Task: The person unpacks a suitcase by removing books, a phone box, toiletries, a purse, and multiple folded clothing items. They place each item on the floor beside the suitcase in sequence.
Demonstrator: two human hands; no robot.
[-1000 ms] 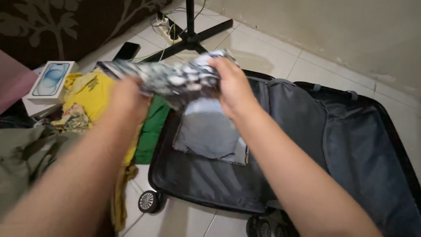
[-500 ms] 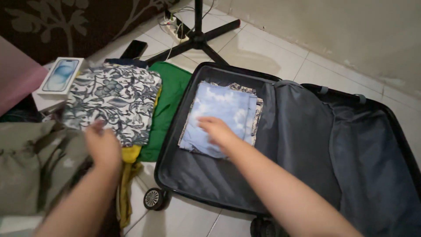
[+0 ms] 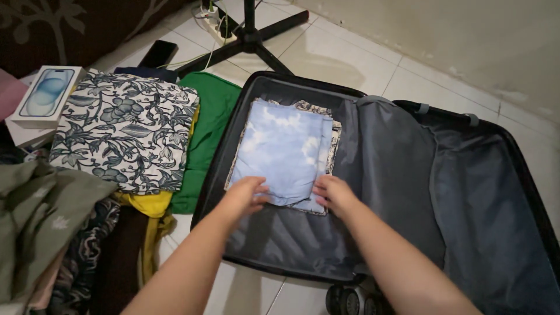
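An open black suitcase [image 3: 303,256] lies on the tiled floor with grey lining. A folded light-blue cloud-print cloth [image 3: 283,146] rests in its left half, on top of another patterned piece. My left hand [image 3: 245,195] lies on the near left corner of that blue cloth. The near right corner is under my right hand [image 3: 333,193]. Both hands press or grip the cloth's near edge; I cannot tell which. A folded leaf-print garment [image 3: 125,131] lies on a pile to the left of the case.
Green cloth [image 3: 204,140] and yellow cloth [image 3: 149,204] lie under the leaf-print garment. Olive clothing [image 3: 41,216] is heaped at the left. A white phone box [image 3: 44,96], a dark phone [image 3: 157,53], a power strip [image 3: 216,23] and a black stand's legs [image 3: 251,41] sit at the top.
The leaf-print garment I held a second ago now lies on the left pile. My left hand has moved off it into the suitcase, joining my right hand on the blue cloth.
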